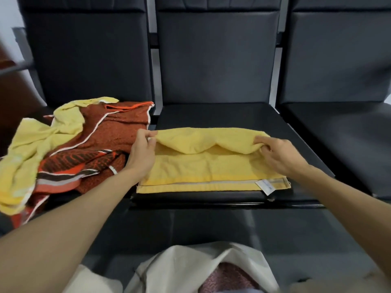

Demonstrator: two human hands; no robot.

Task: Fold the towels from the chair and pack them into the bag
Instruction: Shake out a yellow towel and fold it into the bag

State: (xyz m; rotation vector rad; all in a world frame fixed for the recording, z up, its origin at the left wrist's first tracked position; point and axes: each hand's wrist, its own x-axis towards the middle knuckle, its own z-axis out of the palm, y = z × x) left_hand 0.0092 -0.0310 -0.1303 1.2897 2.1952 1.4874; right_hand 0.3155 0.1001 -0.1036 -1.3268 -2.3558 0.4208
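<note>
Where the view lies closest to the person, a pale cloth bag (186, 263) sits open at the bottom edge, with a pinkish textured cloth (228, 275) showing inside it. Two bare forearms reach forward from either side above the bag. Beyond them, a yellow towel (211, 168) lies on the seat of the middle chair (232, 115), folded into a long strip, with a small white label (265, 186) at its near right corner. The left hand (142, 152) holds the towel's far edge at the left end, its fingers (146, 134) pinching the fabric. The right hand (279, 155) does the same at the right end, its fingers (261, 140) also pinching the towel. Between the hands the raised edge sags over the flat layer beneath. To the left, on the neighbouring seat, an orange-brown patterned towel (114, 127) and a pale yellow towel (38, 140) lie crumpled together in a pile. Farther back stand the dark padded chair backs (218, 56), and another dark seat (338, 127) lies to the right.
</note>
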